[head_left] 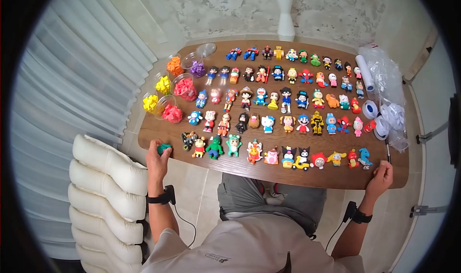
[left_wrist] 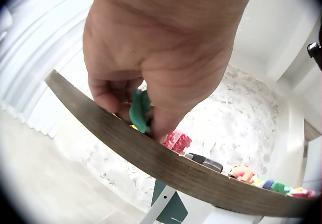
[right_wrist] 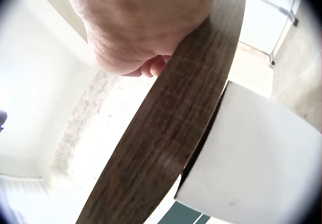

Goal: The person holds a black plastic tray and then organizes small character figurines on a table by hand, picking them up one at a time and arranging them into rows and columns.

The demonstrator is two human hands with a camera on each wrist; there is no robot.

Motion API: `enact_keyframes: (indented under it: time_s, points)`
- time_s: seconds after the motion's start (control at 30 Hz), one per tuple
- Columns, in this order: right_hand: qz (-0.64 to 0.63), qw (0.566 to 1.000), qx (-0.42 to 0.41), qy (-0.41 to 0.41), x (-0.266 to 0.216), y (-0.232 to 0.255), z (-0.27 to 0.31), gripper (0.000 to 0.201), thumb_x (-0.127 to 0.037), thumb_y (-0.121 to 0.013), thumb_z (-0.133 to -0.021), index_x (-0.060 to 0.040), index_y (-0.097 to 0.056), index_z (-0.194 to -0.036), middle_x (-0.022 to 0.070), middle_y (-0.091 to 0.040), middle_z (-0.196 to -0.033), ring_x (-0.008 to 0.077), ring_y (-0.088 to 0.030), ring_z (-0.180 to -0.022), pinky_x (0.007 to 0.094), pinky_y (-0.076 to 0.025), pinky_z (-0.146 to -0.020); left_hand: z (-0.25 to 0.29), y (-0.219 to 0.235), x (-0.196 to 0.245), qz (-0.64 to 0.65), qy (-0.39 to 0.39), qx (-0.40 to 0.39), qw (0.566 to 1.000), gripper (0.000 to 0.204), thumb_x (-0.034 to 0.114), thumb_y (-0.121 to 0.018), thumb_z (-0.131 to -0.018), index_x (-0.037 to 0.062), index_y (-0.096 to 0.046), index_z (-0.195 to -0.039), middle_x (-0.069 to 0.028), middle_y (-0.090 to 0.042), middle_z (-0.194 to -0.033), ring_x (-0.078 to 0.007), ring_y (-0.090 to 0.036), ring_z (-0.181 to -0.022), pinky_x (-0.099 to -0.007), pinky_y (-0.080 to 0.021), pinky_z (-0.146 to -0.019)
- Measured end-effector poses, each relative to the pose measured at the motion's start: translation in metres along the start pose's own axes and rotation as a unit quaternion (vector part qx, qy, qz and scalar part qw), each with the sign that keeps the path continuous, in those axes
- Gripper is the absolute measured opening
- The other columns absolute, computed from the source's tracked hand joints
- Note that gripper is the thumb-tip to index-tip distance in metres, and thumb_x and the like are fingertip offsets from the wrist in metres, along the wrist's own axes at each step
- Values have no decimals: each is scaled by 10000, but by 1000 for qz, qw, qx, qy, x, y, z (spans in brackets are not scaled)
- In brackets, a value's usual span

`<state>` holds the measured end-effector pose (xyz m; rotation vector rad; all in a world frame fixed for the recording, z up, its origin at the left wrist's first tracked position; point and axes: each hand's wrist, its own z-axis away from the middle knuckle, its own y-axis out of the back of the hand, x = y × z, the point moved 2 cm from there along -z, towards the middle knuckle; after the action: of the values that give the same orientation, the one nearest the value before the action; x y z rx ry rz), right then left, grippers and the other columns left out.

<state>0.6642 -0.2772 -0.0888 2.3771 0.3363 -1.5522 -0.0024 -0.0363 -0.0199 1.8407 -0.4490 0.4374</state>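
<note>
At the left end of the brown table, my left hand [head_left: 157, 158] pinches a small green curved piece [head_left: 163, 148] between thumb and fingers. The left wrist view shows the left hand [left_wrist: 161, 58] from behind, the green piece [left_wrist: 140, 110] low over the table edge [left_wrist: 126, 142]; its exact kind cannot be told. My right hand [head_left: 382, 176] rests at the front right edge, fingers loosely curled, close to a slim pen-like tool [head_left: 388, 153]. In the right wrist view the right hand [right_wrist: 141, 32] lies against the wooden edge [right_wrist: 166, 113], most fingers hidden.
Rows of small cartoon figures [head_left: 260, 96] cover the table. Clear cups with red pieces [head_left: 185, 89], yellow pieces [head_left: 163, 85], orange pieces [head_left: 175, 66] and purple pieces [head_left: 197, 69] stand at the left. A white roll [head_left: 365, 73], tape rolls [head_left: 370, 109] and clear plastic [head_left: 389, 76] lie right.
</note>
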Motion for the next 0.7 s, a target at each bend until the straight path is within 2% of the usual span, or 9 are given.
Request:
enact_keyframes:
  time_s: [0.1, 0.2, 0.3, 0.33, 0.43, 0.5, 0.53, 0.63, 0.7]
  points:
    - [-3, 1000, 1, -1, -4, 0, 1, 138, -129, -594, -1006, -22, -640, -931, -38, -516, -733, 27, -429, -640, 204, -335, -558, 1, 1, 2, -23, -40, 44, 998, 319, 133, -775, -847, 47, -590, -1093, -142, -665, -882, -271, -656, -780, -363, -519, -730]
    - [-2, 1000, 5, -4, -4, 0, 1, 145, -131, -587, -1013, -19, -637, -935, -37, -513, -741, 26, -425, -645, 202, -332, -563, -2, 9, 15, 42, 7, 75, 996, 305, 105, -762, -865, 41, -607, -1120, -117, -654, -884, -204, -636, -787, -330, -517, -748]
    - [-4, 1000, 4, -1, 1, 3, 0, 154, -136, -583, -1018, -17, -636, -937, -33, -514, -750, 27, -423, -649, 201, -329, -565, -10, 16, 57, 115, -40, 59, 991, 290, 55, -741, -880, 38, -623, -1145, -106, -649, -902, -165, -620, -798, -306, -517, -767]
    - [-6, 1000, 4, 2, 2, 3, 0, 157, -138, -581, -1020, -16, -635, -937, -31, -514, -753, 27, -423, -650, 201, -329, -566, -13, 12, 72, 138, -94, 62, 984, 302, 22, -741, -870, 28, -629, -1151, -113, -670, -975, -186, -648, -852, -307, -526, -792]
    - [-18, 1000, 8, 6, 1, 3, 1, 162, -136, -579, -1020, -14, -635, -929, -34, -510, -749, 28, -422, -652, 203, -334, -572, -16, 9, 145, 100, -236, -38, 966, 344, 55, -769, -850, 27, -632, -1164, -116, -685, -1046, -214, -669, -914, -318, -532, -816]
    - [17, 998, 51, 17, -6, 6, 3, 155, -128, -572, -1022, -7, -629, -945, -15, -522, -765, 39, -430, -662, 209, -343, -581, -8, 1, 201, 166, -206, -131, 955, 333, 34, -735, -865, 24, -635, -1183, -78, -687, -1051, -190, -662, -952, -297, -521, -851]
    - [36, 996, 73, 24, -12, 8, 5, 151, -125, -569, -1023, -3, -626, -954, -6, -528, -772, 45, -433, -668, 212, -348, -586, -4, -3, 224, 162, -267, -162, 936, 334, 69, -750, -861, 36, -642, -1175, -93, -689, -1054, -221, -667, -950, -320, -527, -856]
    - [-75, 994, 2, 85, -68, -5, 35, 170, -145, -571, -1022, 18, -617, -1015, 39, -566, -822, 75, -466, -691, 242, -380, -608, 11, -27, 283, 178, -464, -225, 838, 360, 195, -796, -835, 67, -657, -1141, -112, -695, -1089, -291, -661, -958, -383, -530, -858]
    - [-142, 961, -221, 83, -124, -38, 63, 293, -234, -613, -1002, 42, -603, -1102, 80, -605, -915, 114, -527, -735, 268, -432, -658, 36, -45, 319, 267, -549, -217, 762, 358, 225, -796, -811, 80, -656, -1106, -86, -664, -1108, -282, -638, -1006, -402, -518, -861]
